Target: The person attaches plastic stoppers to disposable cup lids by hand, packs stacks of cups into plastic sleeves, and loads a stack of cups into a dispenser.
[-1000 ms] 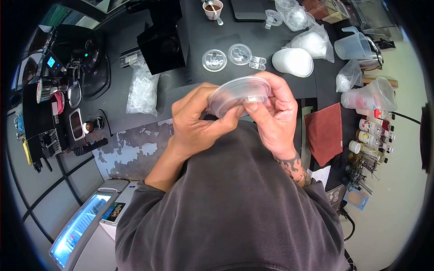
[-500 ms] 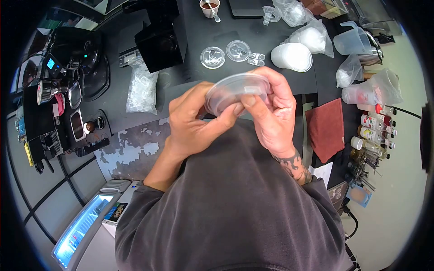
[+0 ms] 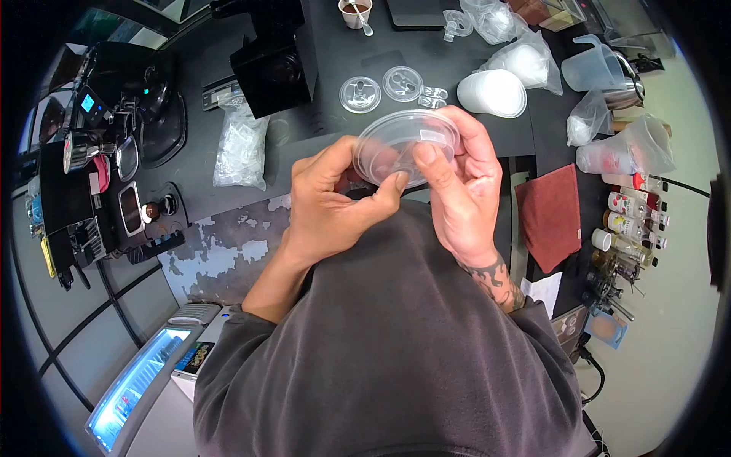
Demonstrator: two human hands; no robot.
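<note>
Up in front of my chest is a round clear plastic lid (image 3: 390, 152), tilted so that its broad side faces me. My left hand (image 3: 329, 199) grips its left edge, with the thumb low on the near face and the fingers behind. On the other side my right hand (image 3: 468, 179) has its fingers around the rim and its thumb pressed on the face, just under a small whitish rectangular patch (image 3: 433, 137). Beyond the hands, two clear round lids (image 3: 359, 94) lie on the dark counter beside small clear plastic pieces (image 3: 433, 97).
A stack of white round containers (image 3: 491, 94) and bagged ones (image 3: 529, 62) are at the back right. A paper cup (image 3: 354, 14) holds a spoon. Left of the hands lie a clear bag (image 3: 241, 152) and a black box-shaped device (image 3: 274, 72). A brown cloth (image 3: 548, 219) hangs over the right edge.
The lid has tipped up so that more of its face shows, and the patch is plainer. Both hands keep hold of it and have shifted slightly.
</note>
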